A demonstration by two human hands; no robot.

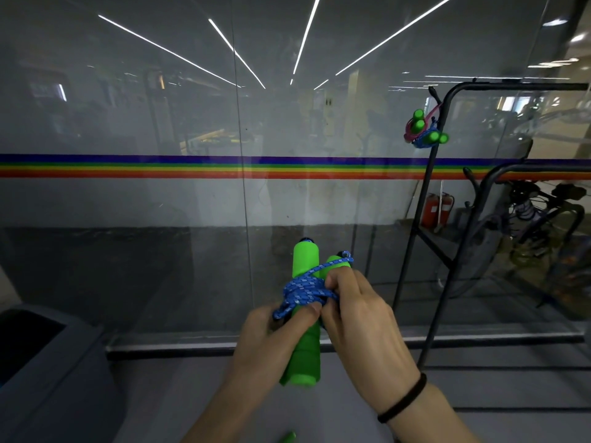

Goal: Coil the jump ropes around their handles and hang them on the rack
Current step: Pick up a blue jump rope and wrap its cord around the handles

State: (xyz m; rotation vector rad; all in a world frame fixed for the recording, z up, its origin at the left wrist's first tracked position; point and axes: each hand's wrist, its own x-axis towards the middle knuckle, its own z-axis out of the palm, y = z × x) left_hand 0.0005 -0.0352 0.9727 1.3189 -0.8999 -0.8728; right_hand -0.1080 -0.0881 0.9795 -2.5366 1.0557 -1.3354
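Observation:
I hold a jump rope with two green foam handles side by side in front of me. Its blue rope is coiled in a bundle around the middle of the handles. My left hand grips the handles from the left, thumb pressed on the coil. My right hand closes over the right handle and the rope from the right. On the black rack at the right hang two coiled ropes with green handles, one pink and one blue.
A glass wall with a rainbow stripe stands straight ahead. A dark grey bin or seat sits at the lower left. Another green handle tip shows at the bottom edge. Bicycles stand behind the glass at the right.

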